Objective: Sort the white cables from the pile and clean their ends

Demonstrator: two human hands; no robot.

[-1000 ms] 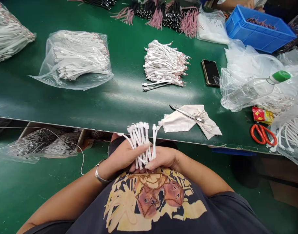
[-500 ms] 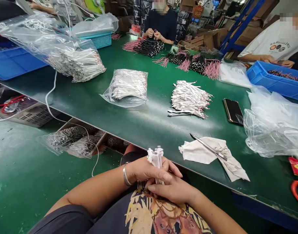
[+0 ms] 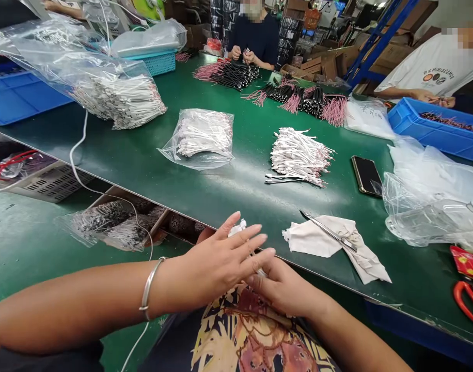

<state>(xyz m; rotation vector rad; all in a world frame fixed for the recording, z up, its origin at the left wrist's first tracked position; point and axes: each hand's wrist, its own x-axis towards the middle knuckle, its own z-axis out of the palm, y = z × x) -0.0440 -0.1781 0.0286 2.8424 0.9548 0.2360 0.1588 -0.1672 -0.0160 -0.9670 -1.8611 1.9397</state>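
My left hand [image 3: 213, 263], with a bangle at its wrist, is spread flat with its fingers apart, palm toward the white connector wires [image 3: 238, 228]. It covers most of that bunch; only the white connector ends show above the fingers. Behind the left fingertips, my right hand [image 3: 288, 289] is closed around the lower part of the bunch, over my lap. A loose pile of white wires [image 3: 298, 157] lies on the green table beyond. Left of it rests a clear bag of white wires [image 3: 205, 135]. Metal tweezers [image 3: 329, 231] lie on a white cloth [image 3: 314, 243] near the table edge.
On the right are a phone [image 3: 366, 175], a clear bottle [image 3: 434, 219] and red-handled scissors [image 3: 469, 302]. A large bag of wires [image 3: 131, 103] leans by a blue bin [image 3: 23, 101]. Black and pink wire bundles [image 3: 298, 98] lie farther back. Two people sit across the table.
My left hand has let go of the bunch, opened its fingers and swung across in front of it. My right hand still holds the wires.
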